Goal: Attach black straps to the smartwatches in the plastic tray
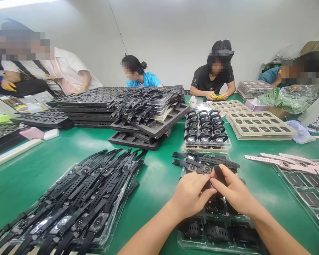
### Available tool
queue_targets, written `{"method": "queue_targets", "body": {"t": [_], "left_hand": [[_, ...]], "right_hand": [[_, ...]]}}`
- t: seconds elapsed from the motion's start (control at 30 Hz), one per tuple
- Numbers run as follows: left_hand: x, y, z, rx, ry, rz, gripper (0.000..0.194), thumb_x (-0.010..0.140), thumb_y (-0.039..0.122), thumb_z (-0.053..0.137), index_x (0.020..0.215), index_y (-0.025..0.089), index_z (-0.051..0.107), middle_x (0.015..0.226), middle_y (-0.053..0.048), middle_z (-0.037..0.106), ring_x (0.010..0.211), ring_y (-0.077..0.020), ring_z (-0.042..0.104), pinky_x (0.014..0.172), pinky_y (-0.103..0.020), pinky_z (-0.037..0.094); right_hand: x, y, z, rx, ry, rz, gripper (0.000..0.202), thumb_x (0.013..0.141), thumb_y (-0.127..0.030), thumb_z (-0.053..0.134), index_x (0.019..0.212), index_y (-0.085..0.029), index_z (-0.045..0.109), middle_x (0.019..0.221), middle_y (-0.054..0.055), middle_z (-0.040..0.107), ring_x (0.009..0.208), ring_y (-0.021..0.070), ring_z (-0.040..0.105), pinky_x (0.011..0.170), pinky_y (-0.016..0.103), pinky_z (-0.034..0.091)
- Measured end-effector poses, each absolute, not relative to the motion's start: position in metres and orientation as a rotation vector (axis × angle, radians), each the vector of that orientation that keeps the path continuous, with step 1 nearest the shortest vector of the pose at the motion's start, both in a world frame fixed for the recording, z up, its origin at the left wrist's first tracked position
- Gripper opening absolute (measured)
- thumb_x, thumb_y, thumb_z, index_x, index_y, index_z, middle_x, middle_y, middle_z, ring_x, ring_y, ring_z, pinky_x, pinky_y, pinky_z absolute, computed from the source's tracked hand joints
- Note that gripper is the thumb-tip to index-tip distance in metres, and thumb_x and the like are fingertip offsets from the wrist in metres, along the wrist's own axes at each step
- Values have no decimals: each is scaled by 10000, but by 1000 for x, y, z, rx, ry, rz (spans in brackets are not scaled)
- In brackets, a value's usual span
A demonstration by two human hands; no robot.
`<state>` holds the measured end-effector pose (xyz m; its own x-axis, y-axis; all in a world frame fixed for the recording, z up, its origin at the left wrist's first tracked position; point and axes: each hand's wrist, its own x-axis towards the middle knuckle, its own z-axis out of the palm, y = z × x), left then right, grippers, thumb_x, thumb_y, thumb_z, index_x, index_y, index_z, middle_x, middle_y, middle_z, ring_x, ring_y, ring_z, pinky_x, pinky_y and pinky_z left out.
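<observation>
the person's left hand (192, 193) and right hand (235, 191) meet over a clear tray (179, 240) on the green table (149, 219). the right hand pinches a black strap (220, 174) between thumb and fingers, its end standing up past the fingertips. the left hand is curled in, thumb and forefinger close to the same spot; its fingers hide what lies between, so one cannot tell whether it grips the strap too. the strap is above the tray, just in front of the person.

in the tray's near row sit black watches (218, 232) with their bands curled. just beyond the hands, flat watches (192, 165) lie crosswise with bands stretched out. farther back stands a stack (206, 132) of trays with looped watches.

to the left, a wide batch (95, 189) of black watches lies slantwise on another clear tray, bands overlapping. behind it, black foam trays (90, 102) are piled high, more watches draped over their right side. to the right, pink watches (285, 163) rest on a tray of dark pieces, and beige trays (260, 124) stand behind.

across the table, a co-worker in black (202, 78) bends over yellow-tipped fingers.
</observation>
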<state>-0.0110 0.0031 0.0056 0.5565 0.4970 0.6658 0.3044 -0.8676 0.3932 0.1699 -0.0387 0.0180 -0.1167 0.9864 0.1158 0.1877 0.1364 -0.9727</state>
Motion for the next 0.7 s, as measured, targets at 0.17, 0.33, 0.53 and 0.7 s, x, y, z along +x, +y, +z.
{"method": "queue_targets", "body": {"t": [0.17,0.33,0.53,0.7], "left_hand": [[-13,5,8,2445,583,1215,226,999,302,541,1156,161,622,1034,-79,773,775,-197,670,695,-334,518],[-14,8,7,2422,589,1190,233,987,355,567,1073,156,652,921,-74,768,735,-189,635,685,-330,506],[-12,10,5,2459,539,1196,259,981,388,571,1040,152,660,810,-55,747,663,-175,586,633,-316,482],[-13,9,9,2352,590,1152,242,960,378,600,1069,177,679,878,-61,761,741,-189,622,725,-332,521]], "right_hand": [[172,-40,19,-1105,-1388,1126,117,991,-329,583,915,-252,539,829,-33,539,766,160,536,707,264,443],[173,-41,21,-1139,-1385,1097,135,986,-322,598,894,-252,527,799,-40,531,746,152,535,696,256,443],[175,-41,26,-1176,-1391,1123,160,976,-313,617,864,-251,522,785,-46,516,721,139,521,667,239,431],[176,-39,21,-1029,-1223,1147,201,963,-349,652,866,-258,501,790,-49,517,703,134,519,681,240,441]]}}
